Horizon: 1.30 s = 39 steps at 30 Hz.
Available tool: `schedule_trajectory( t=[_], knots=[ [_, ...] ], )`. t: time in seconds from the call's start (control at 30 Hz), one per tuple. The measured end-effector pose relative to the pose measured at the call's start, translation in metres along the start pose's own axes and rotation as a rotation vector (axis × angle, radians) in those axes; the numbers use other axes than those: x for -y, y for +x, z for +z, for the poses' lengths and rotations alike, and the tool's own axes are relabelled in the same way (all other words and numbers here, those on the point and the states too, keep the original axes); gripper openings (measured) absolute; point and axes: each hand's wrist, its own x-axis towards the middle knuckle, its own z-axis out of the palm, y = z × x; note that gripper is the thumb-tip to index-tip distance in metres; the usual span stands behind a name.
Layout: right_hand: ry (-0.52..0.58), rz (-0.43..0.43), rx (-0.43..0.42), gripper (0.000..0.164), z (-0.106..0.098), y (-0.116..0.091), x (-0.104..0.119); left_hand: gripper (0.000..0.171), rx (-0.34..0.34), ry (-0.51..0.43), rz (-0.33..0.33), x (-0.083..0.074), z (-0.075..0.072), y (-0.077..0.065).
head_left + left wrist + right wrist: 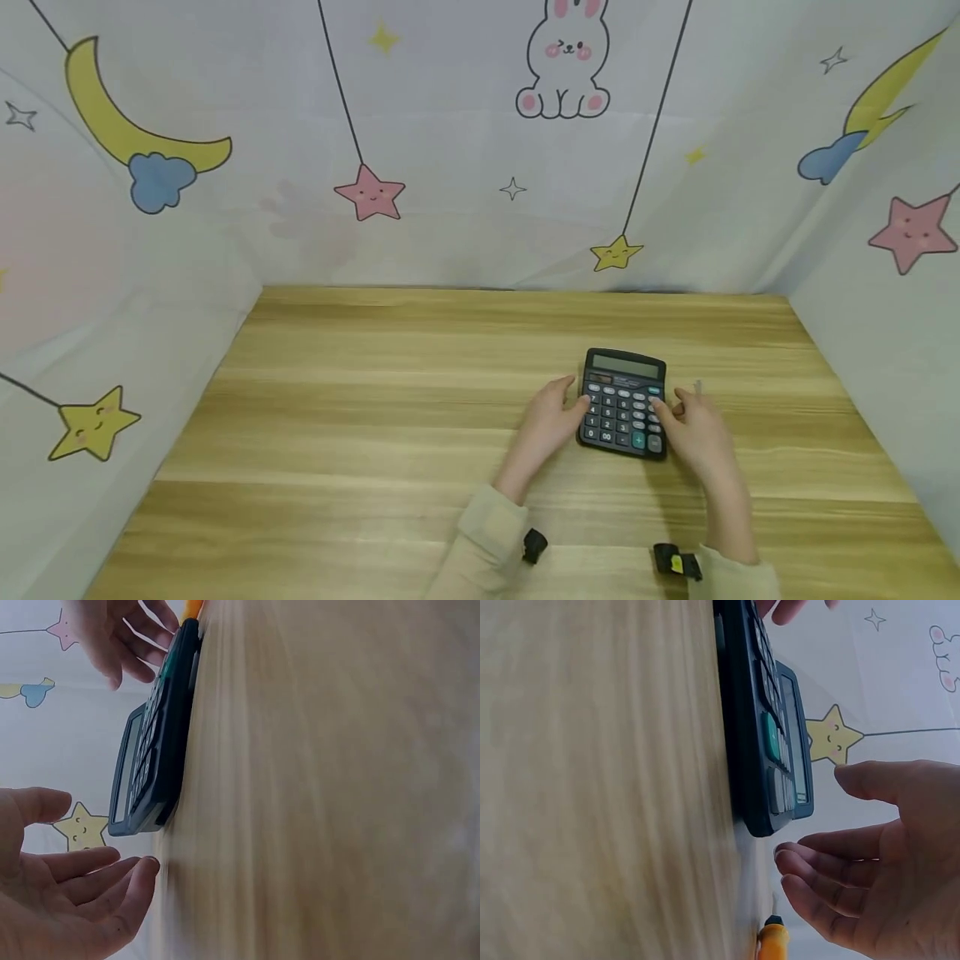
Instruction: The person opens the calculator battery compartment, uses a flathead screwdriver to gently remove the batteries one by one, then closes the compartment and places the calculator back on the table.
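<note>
Head camera view: two forearms in pale cuffed sleeves (491,523) reach forward from the near side of a wood-grain table (337,400), angled toward each other and framing a black desk calculator (622,408). It rests on the tabletop right of centre, its display (625,365) at the far end and its keys facing up.

On one flank, the left hand (550,418) is spread, thumb apart from loosely bent fingers; on the other, the right hand (699,429) mirrors it, palm turned inward. From above, both thumbs overlap the calculator's side edges, yet the wrist cameras show a gap between each hand and the casing, with neither gripping anything.

Beside the right hand, on its outer side, lies an orange-handled tool (774,941), largely hidden from above, where a slim metal tip shows past the fingers. Behind the table hangs a white cloth (450,125) printed with smiling stars and a rabbit.
</note>
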Motion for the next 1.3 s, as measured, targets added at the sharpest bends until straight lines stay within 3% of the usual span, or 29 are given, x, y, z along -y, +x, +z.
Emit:
schedule_trajectory(
  t=[0.5, 0.87, 1.3],
  knots=[
    [0.047, 0.035, 0.074, 0.064, 0.015, 0.007, -0.004, 0.053, 0.117, -0.153, -0.068, -0.001, 0.002, 0.005],
    [0.064, 0.041, 0.104, 0.074, 0.019, 0.009, -0.003, 0.05, 0.108, -0.211, -0.122, -0.005, 0.005, 0.008],
    [0.259, 0.136, 0.141, 0.073, 0.012, 0.007, 0.002, 0.038, 0.106, -0.21, -0.205, -0.017, 0.003, 0.012]
  ],
)
